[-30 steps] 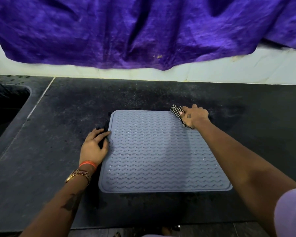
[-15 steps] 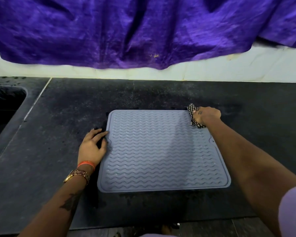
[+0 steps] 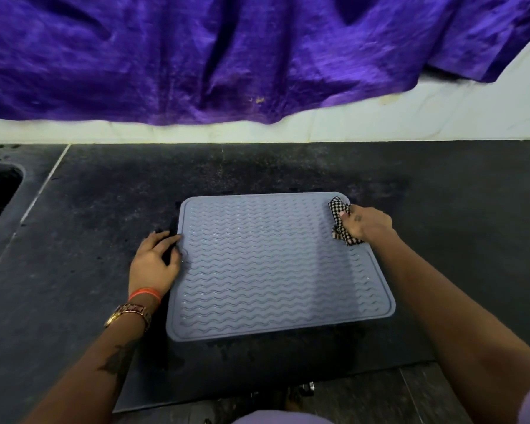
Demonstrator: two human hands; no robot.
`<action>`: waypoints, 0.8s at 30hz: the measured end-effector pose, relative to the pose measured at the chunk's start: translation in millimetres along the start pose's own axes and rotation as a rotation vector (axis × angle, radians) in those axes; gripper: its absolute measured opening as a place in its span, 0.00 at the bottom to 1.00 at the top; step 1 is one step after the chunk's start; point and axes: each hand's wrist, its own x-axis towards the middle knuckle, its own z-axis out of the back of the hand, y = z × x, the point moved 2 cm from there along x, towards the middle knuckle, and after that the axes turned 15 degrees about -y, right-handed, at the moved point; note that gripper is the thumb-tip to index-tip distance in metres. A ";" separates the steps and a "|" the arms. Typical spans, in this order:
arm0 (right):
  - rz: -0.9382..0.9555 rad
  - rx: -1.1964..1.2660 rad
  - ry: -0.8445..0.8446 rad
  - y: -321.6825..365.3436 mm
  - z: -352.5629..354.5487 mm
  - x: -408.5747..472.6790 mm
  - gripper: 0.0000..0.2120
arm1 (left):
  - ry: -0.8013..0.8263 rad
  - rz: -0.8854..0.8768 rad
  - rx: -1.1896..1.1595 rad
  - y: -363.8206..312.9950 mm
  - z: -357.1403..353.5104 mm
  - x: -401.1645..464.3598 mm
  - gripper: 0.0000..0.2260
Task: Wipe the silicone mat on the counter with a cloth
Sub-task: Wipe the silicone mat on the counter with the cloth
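Grey silicone mat (image 3: 276, 267) lies flat on the dark table (image 3: 104, 194), floppy and prone to slide, I'd judge; my left hand (image 3: 153, 264) presses fingers flat along its near-left edge to pin it; my right hand (image 3: 366, 224), its grip bunching the soft checkered cloth (image 3: 337, 212), sits on the mat's far-right corner.

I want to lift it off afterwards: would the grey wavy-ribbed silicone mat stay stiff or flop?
The grey wavy-ribbed silicone mat looks thin and lies flat on the dark counter, so it probably droops. The left hand rests at its edge, perhaps because it slides under wiping.
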 end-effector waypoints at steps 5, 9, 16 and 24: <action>-0.052 0.070 0.001 -15.7 -8.9 -26.6 0.24 | 0.007 0.008 0.008 -0.2 0.4 -0.2 0.14; -0.092 0.126 -0.014 -24.6 -14.3 -51.6 0.25 | 0.011 0.024 0.015 -0.7 0.5 0.0 0.14; -0.175 0.248 -0.023 -40.4 -17.9 -94.8 0.24 | 0.013 0.027 0.009 0.1 0.3 -1.0 0.14; -0.263 0.261 0.011 -54.6 -13.4 -136.0 0.24 | 0.011 0.007 0.010 3.6 -1.6 -1.6 0.14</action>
